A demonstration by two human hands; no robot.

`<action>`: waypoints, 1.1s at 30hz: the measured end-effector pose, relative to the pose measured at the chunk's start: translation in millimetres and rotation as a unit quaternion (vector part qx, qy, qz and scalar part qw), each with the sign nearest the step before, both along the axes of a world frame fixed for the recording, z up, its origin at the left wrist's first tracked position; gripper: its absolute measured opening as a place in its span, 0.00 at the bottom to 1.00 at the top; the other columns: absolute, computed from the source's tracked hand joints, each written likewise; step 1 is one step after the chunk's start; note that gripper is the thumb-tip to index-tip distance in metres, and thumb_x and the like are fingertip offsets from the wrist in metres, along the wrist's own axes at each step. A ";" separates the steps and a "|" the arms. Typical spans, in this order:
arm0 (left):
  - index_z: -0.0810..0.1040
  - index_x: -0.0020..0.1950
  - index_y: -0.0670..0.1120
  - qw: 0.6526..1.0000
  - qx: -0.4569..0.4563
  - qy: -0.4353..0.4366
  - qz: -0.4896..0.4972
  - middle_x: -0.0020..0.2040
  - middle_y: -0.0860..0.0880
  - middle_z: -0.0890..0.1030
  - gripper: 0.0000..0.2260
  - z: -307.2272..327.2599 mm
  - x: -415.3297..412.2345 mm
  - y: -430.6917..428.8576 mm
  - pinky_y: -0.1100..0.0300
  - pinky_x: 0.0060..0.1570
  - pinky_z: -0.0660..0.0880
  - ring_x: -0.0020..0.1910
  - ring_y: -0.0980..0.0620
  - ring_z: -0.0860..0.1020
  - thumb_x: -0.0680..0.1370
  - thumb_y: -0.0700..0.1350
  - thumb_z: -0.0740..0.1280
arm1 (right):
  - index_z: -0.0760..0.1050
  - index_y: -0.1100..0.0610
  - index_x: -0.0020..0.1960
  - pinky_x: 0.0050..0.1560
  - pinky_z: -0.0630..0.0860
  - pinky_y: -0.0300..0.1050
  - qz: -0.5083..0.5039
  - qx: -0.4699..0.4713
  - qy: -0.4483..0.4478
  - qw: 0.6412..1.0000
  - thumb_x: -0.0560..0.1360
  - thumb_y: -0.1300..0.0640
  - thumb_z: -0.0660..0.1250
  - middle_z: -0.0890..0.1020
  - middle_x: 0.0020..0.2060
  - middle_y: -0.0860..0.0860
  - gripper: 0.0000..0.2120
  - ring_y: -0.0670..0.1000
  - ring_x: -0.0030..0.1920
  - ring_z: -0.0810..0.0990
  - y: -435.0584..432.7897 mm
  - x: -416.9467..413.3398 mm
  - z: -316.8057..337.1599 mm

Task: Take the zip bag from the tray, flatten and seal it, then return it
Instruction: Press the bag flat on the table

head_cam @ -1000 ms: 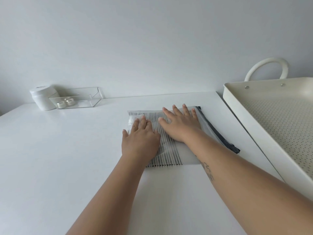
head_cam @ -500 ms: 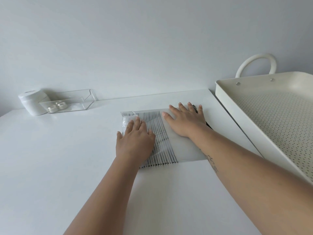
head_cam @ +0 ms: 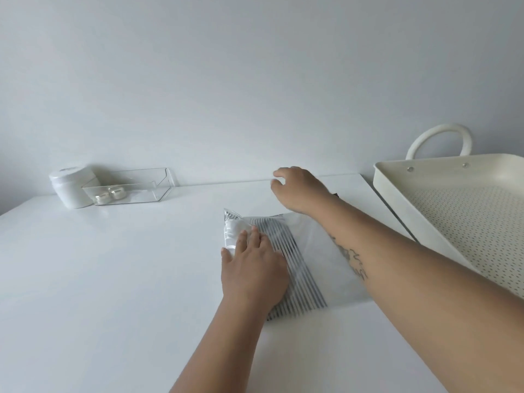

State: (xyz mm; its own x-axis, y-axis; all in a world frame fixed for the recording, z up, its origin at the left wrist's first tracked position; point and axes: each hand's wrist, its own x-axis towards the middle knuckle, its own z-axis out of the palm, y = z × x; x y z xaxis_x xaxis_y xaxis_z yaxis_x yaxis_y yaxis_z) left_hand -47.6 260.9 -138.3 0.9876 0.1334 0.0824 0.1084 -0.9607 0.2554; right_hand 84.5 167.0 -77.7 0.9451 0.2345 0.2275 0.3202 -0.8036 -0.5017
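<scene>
The zip bag [head_cam: 309, 251], frosted with black stripes and a dark zipper edge, lies flat on the white table [head_cam: 113, 279]. My left hand [head_cam: 252, 270] presses palm-down on its striped left part, fingers apart. Near the bag's far left corner a puffed, clear bulge shows by my fingertips. My right hand [head_cam: 300, 191] is raised above the bag's far edge, fingers loosely curled, holding nothing; my right forearm crosses over the bag and hides most of its zipper side. The cream perforated tray [head_cam: 397, 191] with a loop handle stands to the right.
At the back left a white round jar [head_cam: 72, 187] stands beside a clear plastic box [head_cam: 133, 185] with two small jars inside. A grey wall runs along the table's far edge.
My right hand has lifted off the bag and moved to its far edge. My left hand stays pressed on the striped part. The camera has tilted up and the view shifted.
</scene>
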 end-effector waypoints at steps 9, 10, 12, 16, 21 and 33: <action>0.48 0.79 0.47 1.000 -0.006 0.003 0.015 0.81 0.51 0.47 0.27 -2.6 3.9 4.8 0.42 0.74 0.47 0.78 0.51 0.43 0.80 0.45 0.46 | 0.60 0.55 0.76 0.74 0.54 0.51 0.126 -0.070 0.061 0.988 0.83 0.50 0.47 0.62 0.77 0.54 0.23 0.53 0.78 0.53 11.5 -26.3 -70.4; 0.49 0.79 0.48 1.000 -0.006 0.003 0.010 0.81 0.52 0.47 0.26 -2.7 4.9 3.6 0.41 0.74 0.47 0.78 0.52 0.43 0.80 0.46 0.46 | 0.57 0.54 0.77 0.75 0.52 0.50 0.120 -0.084 0.055 0.988 0.82 0.49 0.47 0.60 0.78 0.54 0.24 0.53 0.78 0.53 8.1 -25.5 -71.4; 0.49 0.79 0.49 1.000 -0.007 0.003 0.001 0.80 0.52 0.47 0.26 -3.3 5.6 0.5 0.42 0.74 0.46 0.78 0.53 0.43 0.80 0.47 0.45 | 0.54 0.50 0.78 0.76 0.49 0.50 0.107 -0.124 0.047 0.985 0.82 0.46 0.45 0.58 0.78 0.55 0.26 0.54 0.78 0.52 1.1 -25.2 -71.3; 0.49 0.79 0.50 1.000 -0.003 -0.002 -0.011 0.80 0.54 0.47 0.25 -5.9 8.1 -1.3 0.42 0.74 0.45 0.78 0.55 0.43 0.81 0.49 0.44 | 0.49 0.44 0.78 0.76 0.46 0.50 0.074 -0.175 0.033 0.981 0.80 0.40 0.43 0.55 0.79 0.53 0.27 0.53 0.79 0.49 -18.9 -27.2 -68.4; 0.55 0.78 0.49 0.999 0.001 -0.013 -0.038 0.80 0.56 0.50 0.25 -9.3 11.4 -1.9 0.42 0.74 0.45 0.78 0.56 0.46 0.81 0.51 0.45 | 0.45 0.43 0.78 0.77 0.42 0.54 0.028 -0.219 0.035 0.975 0.78 0.35 0.39 0.51 0.80 0.51 0.30 0.53 0.79 0.45 -53.1 -36.4 -68.8; 0.61 0.77 0.51 0.987 0.031 -0.098 -0.125 0.78 0.51 0.62 0.23 27.8 8.0 6.1 0.49 0.74 0.55 0.77 0.47 0.57 0.82 0.52 0.57 | 0.63 0.55 0.72 0.63 0.63 0.55 -0.075 -0.299 0.063 0.949 0.78 0.44 0.51 0.69 0.70 0.54 0.26 0.58 0.68 0.67 -110.2 -100.6 -22.4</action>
